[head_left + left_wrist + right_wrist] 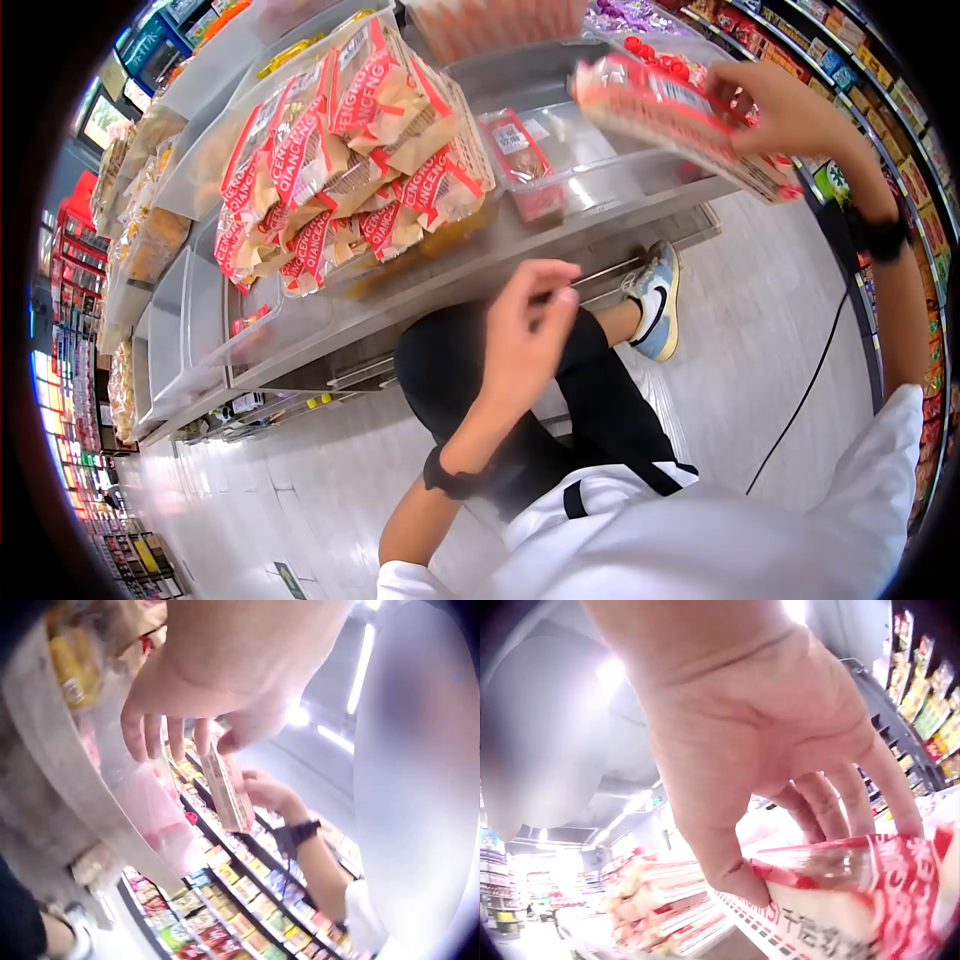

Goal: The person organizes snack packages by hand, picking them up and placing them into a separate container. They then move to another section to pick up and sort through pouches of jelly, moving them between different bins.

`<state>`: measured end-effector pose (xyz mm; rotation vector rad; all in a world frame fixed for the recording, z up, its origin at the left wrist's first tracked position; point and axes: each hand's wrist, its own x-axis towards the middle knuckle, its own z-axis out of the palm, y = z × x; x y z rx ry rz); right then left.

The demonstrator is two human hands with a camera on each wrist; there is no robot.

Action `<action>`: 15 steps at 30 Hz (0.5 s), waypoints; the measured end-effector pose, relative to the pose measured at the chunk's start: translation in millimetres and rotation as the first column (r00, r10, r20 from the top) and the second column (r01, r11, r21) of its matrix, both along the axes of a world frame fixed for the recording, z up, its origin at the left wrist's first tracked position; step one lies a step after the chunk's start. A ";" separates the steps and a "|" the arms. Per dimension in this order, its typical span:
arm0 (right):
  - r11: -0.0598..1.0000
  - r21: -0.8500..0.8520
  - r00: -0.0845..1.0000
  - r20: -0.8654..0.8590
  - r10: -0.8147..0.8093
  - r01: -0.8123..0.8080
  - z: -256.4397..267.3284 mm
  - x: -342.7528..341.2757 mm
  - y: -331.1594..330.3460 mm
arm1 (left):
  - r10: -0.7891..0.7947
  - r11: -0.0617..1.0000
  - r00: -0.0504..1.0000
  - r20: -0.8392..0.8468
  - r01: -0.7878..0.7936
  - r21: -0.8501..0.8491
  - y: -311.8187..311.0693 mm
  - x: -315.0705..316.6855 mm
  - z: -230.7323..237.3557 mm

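My right hand (785,110) grips a long red-and-cream snack package (665,105) by its upper side, above the right part of the display bins. In the right wrist view the thumb presses one side of the package (840,892), with the fingers over the far side. My left hand (530,330) hovers in front of the shelf edge, fingers loosely bent and holding nothing. Below the held package, a clear plastic bin (600,165) has a smaller red-topped package (520,150) at its left end. Left of it rises a big pile of red-and-tan packages (350,150).
More clear bins (190,310) line the display to the left. A metal shelf edge (330,335) runs along its front, close to my knees. Packed store shelves (850,60) stand at the right, and a black cable (815,375) trails over the floor.
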<state>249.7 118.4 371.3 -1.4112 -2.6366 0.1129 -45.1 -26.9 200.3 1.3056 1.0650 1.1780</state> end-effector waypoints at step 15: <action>0.742 -0.579 0.866 0.500 -0.003 0.337 -111.7 -160.4 181.0 | 0.565 0.709 0.252 -0.785 0.338 0.619 74.0 18.2 -6.4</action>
